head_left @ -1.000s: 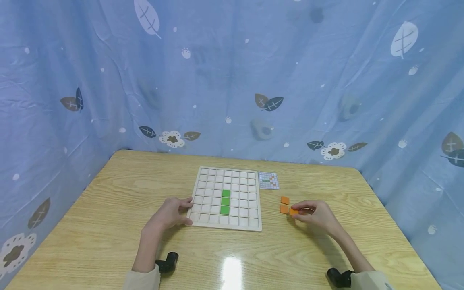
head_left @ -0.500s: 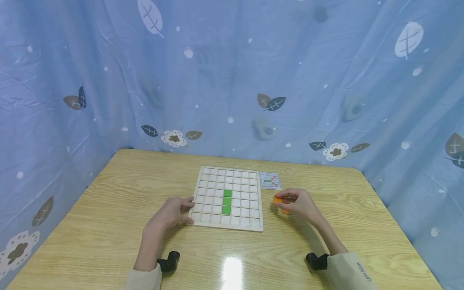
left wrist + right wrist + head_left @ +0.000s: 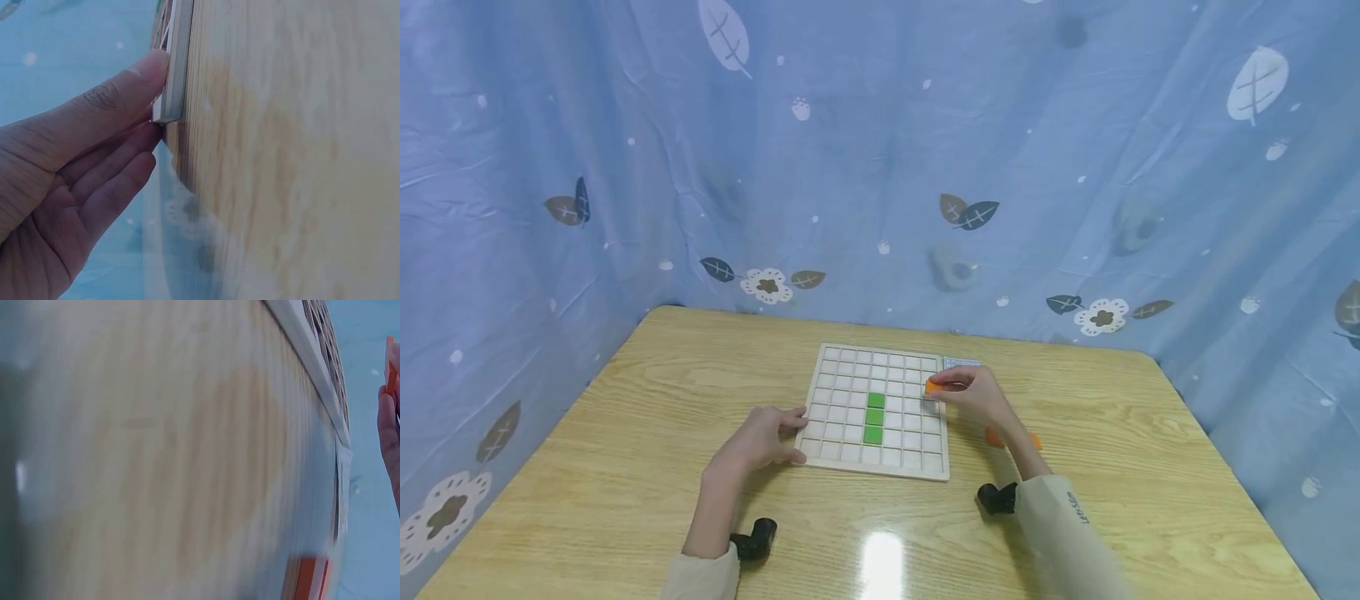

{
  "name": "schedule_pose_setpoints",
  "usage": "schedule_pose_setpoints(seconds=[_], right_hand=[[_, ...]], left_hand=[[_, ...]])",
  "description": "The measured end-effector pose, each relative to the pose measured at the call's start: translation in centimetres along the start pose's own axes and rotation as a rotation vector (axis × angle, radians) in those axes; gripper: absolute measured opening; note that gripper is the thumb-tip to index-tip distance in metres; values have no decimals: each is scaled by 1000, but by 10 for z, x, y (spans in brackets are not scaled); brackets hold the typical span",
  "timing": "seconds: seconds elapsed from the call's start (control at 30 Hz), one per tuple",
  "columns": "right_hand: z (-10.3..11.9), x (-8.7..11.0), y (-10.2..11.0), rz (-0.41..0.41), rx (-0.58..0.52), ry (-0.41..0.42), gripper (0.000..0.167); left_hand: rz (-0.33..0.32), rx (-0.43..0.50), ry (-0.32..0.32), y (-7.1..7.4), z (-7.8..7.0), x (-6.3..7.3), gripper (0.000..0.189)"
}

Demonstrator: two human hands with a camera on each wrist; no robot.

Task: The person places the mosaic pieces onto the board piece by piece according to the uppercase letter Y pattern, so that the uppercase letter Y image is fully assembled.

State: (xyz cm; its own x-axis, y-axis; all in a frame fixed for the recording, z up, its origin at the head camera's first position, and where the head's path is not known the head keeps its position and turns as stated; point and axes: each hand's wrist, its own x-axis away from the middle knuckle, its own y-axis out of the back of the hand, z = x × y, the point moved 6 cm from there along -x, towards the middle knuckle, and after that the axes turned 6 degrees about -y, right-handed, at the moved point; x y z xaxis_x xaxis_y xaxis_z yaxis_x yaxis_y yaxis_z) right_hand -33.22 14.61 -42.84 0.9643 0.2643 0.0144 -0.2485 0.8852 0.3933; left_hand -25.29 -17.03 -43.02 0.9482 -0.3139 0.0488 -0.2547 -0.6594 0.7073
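My right hand (image 3: 977,393) pinches an orange square tile (image 3: 933,387) between thumb and fingertips, over the right side of the white grid board (image 3: 872,472). In the right wrist view the orange tile (image 3: 390,365) shows edge-on at the image's border, with most of the hand out of frame. Three green tiles (image 3: 873,435) form a column on the board. My left hand (image 3: 765,437) rests against the board's left edge by its near corner. Seen from the left wrist, the thumb (image 3: 147,69) touches the rim, with the other fingers loosely extended.
A small printed pattern card (image 3: 958,362) lies beyond the board's right side, mostly hidden by my right hand. Orange tiles (image 3: 1035,441) lie on the wooden table (image 3: 715,367), partly covered by my right forearm. A blue patterned curtain (image 3: 850,167) surrounds the table.
My right hand has picked up an orange tile from the group and carried it left and away from me, over the board. My left hand stays at the board's edge.
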Motion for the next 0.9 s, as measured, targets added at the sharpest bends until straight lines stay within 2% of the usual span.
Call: schedule_pose_setpoints(seconds=[0.23, 0.4, 0.63, 0.9], right_hand=[[5, -21, -18, 38, -5, -25, 26], [3, -31, -24, 39, 85, -33, 25], [6, -35, -30, 38, 175, 47, 22], [6, -34, -44, 52, 150, 64, 22]], left_hand=[[-7, 15, 16, -1, 2, -1, 57], [-9, 29, 32, -1, 2, 0, 57], [-17, 11, 19, 0, 0, -1, 57], [-20, 11, 3, -1, -1, -1, 57]])
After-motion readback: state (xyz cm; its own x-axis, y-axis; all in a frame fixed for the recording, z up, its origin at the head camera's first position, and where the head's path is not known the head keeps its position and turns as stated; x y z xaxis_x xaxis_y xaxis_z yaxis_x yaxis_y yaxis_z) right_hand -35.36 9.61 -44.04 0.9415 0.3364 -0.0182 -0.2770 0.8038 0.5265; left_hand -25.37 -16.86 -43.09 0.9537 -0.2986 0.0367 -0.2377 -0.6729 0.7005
